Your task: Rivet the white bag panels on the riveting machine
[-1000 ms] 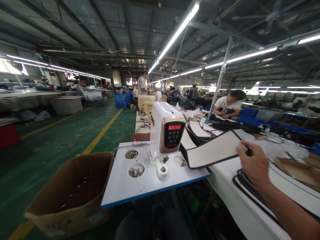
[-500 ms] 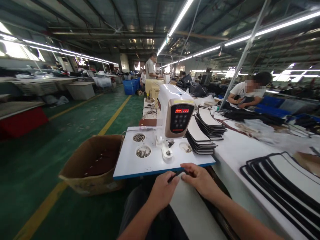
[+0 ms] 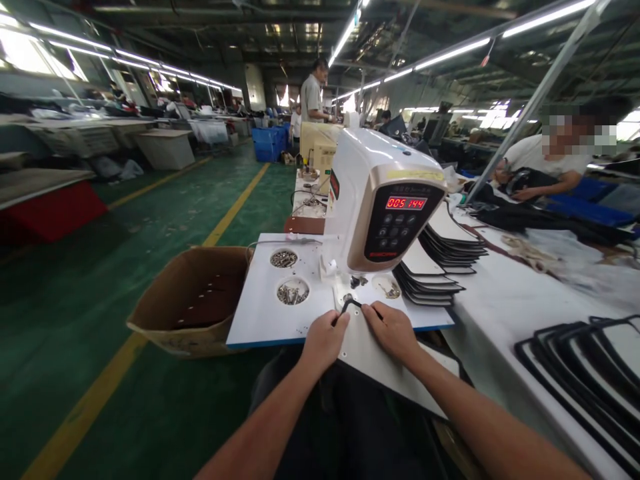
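Note:
My left hand [image 3: 324, 340] and my right hand [image 3: 391, 330] both grip the far end of a white panel with a black edge [image 3: 380, 363]. The panel's corner lies on the white machine table [image 3: 260, 313], right under the head of the white machine [image 3: 380, 200] with a red digital display. The rest of the panel runs back over my lap. Two round cups of small metal parts [image 3: 293, 291] are sunk in the table left of my left hand, and a third small cup [image 3: 387, 288] lies just beyond my right hand.
Stacks of the same black-edged panels lie on the long white table at right [image 3: 440, 253] and near right [image 3: 590, 360]. An open cardboard box [image 3: 195, 300] stands on the green floor at left. A seated person [image 3: 545, 160] works at the far right; another person [image 3: 313, 97] stands behind.
My right hand brought a panel from the right-hand table to my lap, my left hand joined it, and both pushed its end forward under the machine head. My view moved closer and lower.

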Demonstrator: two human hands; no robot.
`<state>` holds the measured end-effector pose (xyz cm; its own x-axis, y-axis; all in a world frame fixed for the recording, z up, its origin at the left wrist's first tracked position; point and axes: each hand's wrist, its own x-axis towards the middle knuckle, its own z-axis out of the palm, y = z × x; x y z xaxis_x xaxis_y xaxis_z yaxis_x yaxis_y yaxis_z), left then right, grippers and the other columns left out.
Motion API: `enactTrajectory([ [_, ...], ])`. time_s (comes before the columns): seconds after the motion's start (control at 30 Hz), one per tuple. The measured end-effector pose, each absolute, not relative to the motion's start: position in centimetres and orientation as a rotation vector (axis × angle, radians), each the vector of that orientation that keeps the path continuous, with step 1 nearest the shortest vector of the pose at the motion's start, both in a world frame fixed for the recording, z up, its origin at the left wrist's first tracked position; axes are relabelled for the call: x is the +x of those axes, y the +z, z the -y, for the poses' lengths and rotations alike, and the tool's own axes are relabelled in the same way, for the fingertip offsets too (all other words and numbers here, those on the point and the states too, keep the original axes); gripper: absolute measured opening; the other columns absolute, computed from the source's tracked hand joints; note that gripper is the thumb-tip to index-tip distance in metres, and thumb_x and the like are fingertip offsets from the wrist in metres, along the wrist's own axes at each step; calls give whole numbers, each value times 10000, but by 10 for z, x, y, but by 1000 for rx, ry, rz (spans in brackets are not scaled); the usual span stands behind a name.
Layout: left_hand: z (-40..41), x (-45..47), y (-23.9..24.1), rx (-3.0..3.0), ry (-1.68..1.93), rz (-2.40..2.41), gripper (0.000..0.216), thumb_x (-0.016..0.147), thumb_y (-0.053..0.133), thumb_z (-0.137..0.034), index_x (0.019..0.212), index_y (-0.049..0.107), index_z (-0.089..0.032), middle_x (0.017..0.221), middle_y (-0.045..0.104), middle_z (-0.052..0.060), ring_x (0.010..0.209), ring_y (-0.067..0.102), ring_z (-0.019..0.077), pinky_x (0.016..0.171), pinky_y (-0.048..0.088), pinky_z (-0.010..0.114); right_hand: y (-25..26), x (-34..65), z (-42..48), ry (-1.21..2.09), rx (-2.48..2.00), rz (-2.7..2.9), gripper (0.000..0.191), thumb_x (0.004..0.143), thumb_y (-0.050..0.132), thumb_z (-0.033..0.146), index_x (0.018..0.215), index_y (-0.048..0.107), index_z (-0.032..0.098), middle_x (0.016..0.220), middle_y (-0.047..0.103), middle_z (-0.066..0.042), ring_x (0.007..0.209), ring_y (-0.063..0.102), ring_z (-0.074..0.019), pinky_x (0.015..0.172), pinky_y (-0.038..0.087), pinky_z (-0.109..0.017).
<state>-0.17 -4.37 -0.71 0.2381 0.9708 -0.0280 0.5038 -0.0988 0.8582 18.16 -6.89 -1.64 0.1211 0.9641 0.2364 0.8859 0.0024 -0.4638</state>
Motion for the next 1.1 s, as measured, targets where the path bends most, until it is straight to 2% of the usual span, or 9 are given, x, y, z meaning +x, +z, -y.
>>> enactTrajectory([
  [0.23, 2, 4, -9, 1825, 779, -1405, 423, 867, 411, -492, 583, 457, -182, 576, 454, -26, 614, 420, 118, 593, 242, 276, -11, 188, 27, 94, -1911, 1864, 477, 982, 355, 514, 706, 591, 205, 697, 653, -28, 670, 550, -150, 615, 271, -266],
  [0.43, -12, 7, -16, 1829, 776, -1440, 419, 859, 410, -462, 549, 402, -181, 558, 367, -38, 581, 361, 106, 576, 196, 292, -8, 188, 12, 137, -1949, 1862, 457, 961, 402, 489, 665, 601, 202, 726, 674, -37, 702, 549, -153, 624, 265, -273],
  [0.63, -14, 6, -15, 1800, 715, -1436, 413, 844, 422, -446, 526, 384, -186, 544, 356, -34, 580, 373, 110, 572, 194, 299, -6, 188, 6, 261, -1962, 1883, 438, 947, 416, 446, 633, 587, 192, 739, 678, -51, 716, 543, -155, 629, 265, -272],
  [0.77, -16, 7, -14, 1790, 708, -1432, 408, 832, 434, -434, 514, 377, -185, 539, 371, -31, 581, 375, 109, 569, 203, 294, -6, 189, 6, 323, -1956, 1869, 432, 947, 409, 417, 614, 564, 190, 708, 656, -44, 691, 519, -148, 623, 263, -268],
  [0.93, -7, 2, -9, 1762, 740, -1438, 418, 838, 432, -470, 534, 423, -185, 546, 420, -28, 585, 384, 111, 560, 237, 275, -7, 184, 13, 404, -1899, 1730, 476, 950, 408, 468, 579, 515, 189, 645, 607, -30, 646, 487, -147, 616, 275, -269],
  [1.03, 15, -11, -7, 1662, 836, -1393, 406, 847, 440, -520, 644, 527, -180, 627, 521, -24, 641, 457, 123, 591, 309, 252, -16, 177, 35, 477, -1845, 1472, 508, 950, 383, 519, 570, 477, 196, 601, 557, -13, 635, 484, -159, 602, 304, -270],
  [1.1, 34, -21, -9, 1606, 867, -1368, 409, 848, 451, -554, 723, 563, -182, 678, 560, -23, 671, 490, 131, 610, 341, 248, -28, 172, 58, 586, -1780, 1276, 505, 946, 367, 557, 626, 522, 198, 634, 573, -16, 665, 515, -176, 600, 351, -272],
])
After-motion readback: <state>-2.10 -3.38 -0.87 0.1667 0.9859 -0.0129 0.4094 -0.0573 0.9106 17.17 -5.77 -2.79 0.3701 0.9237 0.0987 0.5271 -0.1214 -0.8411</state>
